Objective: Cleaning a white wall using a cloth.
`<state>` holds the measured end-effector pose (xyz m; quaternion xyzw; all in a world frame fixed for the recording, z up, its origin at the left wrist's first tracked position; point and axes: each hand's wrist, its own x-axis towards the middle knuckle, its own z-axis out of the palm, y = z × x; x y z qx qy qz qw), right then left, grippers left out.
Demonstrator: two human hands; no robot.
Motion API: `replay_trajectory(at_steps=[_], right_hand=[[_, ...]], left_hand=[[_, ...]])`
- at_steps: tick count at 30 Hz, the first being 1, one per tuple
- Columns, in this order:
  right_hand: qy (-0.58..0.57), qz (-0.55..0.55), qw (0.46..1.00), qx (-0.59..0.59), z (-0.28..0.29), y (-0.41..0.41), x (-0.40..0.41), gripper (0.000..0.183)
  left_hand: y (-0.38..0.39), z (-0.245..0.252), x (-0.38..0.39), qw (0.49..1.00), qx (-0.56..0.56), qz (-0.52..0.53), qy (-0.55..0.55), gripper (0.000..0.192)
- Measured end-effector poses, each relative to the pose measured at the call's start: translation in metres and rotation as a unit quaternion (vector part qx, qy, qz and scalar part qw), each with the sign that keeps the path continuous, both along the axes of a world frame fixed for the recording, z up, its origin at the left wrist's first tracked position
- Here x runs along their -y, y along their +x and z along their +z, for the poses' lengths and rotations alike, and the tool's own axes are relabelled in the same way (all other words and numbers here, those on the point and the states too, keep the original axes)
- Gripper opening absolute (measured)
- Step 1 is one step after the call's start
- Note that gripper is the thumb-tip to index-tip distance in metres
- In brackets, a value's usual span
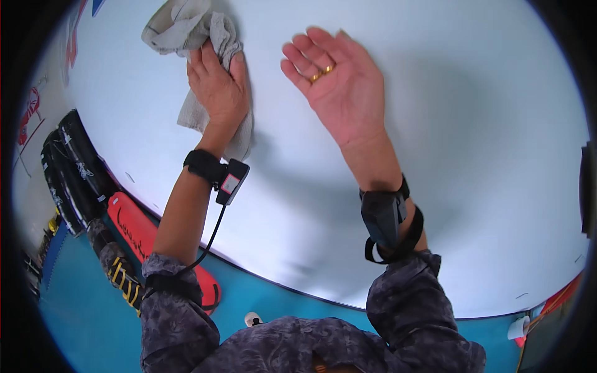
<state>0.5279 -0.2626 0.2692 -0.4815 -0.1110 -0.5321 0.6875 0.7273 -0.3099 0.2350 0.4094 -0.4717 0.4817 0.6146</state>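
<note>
My left hand (218, 88) presses a crumpled grey cloth (193, 109) onto a broad white surface (298, 205). Folds of the fabric bunch up past the fingertips, and its lower end hangs out beneath the wrist. Off to the right, my right hand (347, 88) holds nothing; its palm faces the camera, with the fingers slightly bent and two gold-coloured rings on them. Black straps hold a small device (233, 182) on the left wrist and a larger dark device (382, 214) on the right one.
At the left, long black cylindrical bags (86, 163) and a red one with writing (135, 228) lie beside the white surface's edge. A dark bundle with yellow lacing (123, 275) rests on the blue floor (88, 317). A white container (518, 328) stands at lower right.
</note>
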Motion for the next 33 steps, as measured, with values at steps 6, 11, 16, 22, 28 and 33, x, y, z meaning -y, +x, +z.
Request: replay_trajectory(at_steps=[6, 11, 16, 22, 28, 33], right_hand=[[0.029, 0.039, 0.997, 0.060, -0.024, -0.018, -0.002, 0.052], [-0.002, 0.024, 0.999, 0.048, -0.020, -0.017, -0.001, 0.068], [-0.013, 0.009, 0.999, 0.042, -0.024, -0.020, 0.004, 0.072], [0.002, -0.058, 0.998, 0.031, -0.022, -0.013, 0.001, 0.068], [-0.019, -0.060, 0.998, 0.017, -0.026, -0.011, 0.007, 0.065], [-0.029, -0.079, 0.996, 0.002, -0.026, -0.011, 0.010, 0.063]], left_hand=[[-0.003, -0.045, -0.001, 0.999, -0.026, 0.011, 0.044, 0.058], [0.004, -0.087, -0.029, 0.991, -0.004, 0.009, 0.134, 0.051], [-0.020, -0.118, -0.107, 0.886, 0.083, -0.158, 0.428, 0.044], [-0.063, -0.084, -0.165, 0.837, 0.274, -0.130, 0.456, 0.052], [-0.099, -0.052, -0.183, 0.848, 0.438, -0.068, 0.289, 0.048], [-0.111, -0.042, -0.156, 0.829, 0.498, -0.119, 0.223, 0.047]])
